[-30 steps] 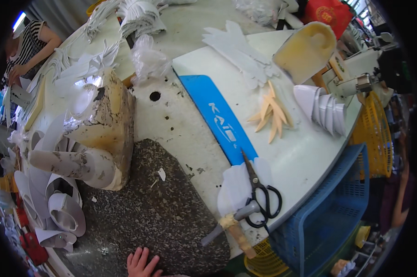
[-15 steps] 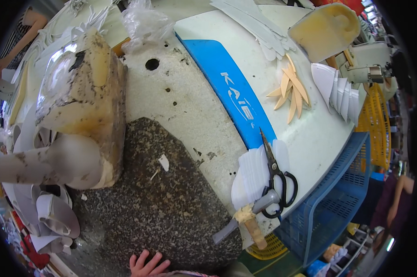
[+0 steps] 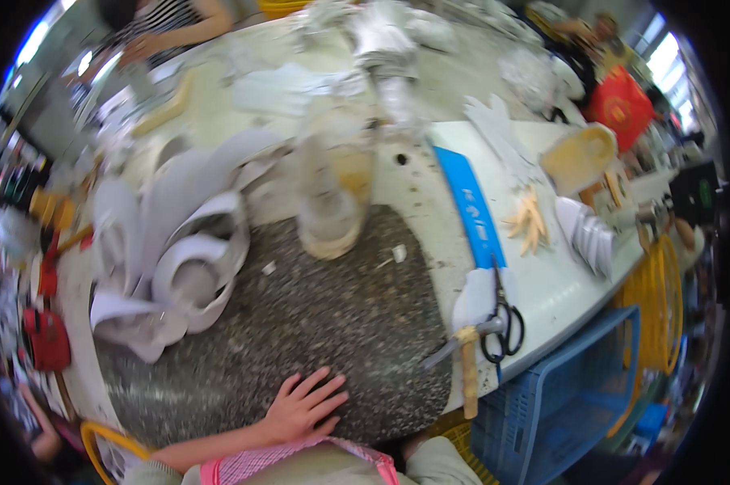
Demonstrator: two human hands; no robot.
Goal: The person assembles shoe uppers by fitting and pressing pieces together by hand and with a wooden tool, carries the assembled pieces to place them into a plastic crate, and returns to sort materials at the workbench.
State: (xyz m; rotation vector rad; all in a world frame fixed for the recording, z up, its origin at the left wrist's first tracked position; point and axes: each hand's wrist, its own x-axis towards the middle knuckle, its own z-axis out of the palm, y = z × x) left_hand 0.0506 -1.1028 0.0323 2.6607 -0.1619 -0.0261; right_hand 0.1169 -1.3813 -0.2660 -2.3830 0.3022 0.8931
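Left hand (image 3: 304, 404) flat, fingers spread, grip released, on speckled stone slab (image 3: 300, 323) at counter's near edge; right hand not seen | hammer (image 3: 466, 360), scissors (image 3: 504, 323) beside slab's right edge | risk: a sweep could knock them off.

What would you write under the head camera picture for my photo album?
A hand lies flat on a speckled stone slab, with scissors and a hammer lying nearby on the white table.
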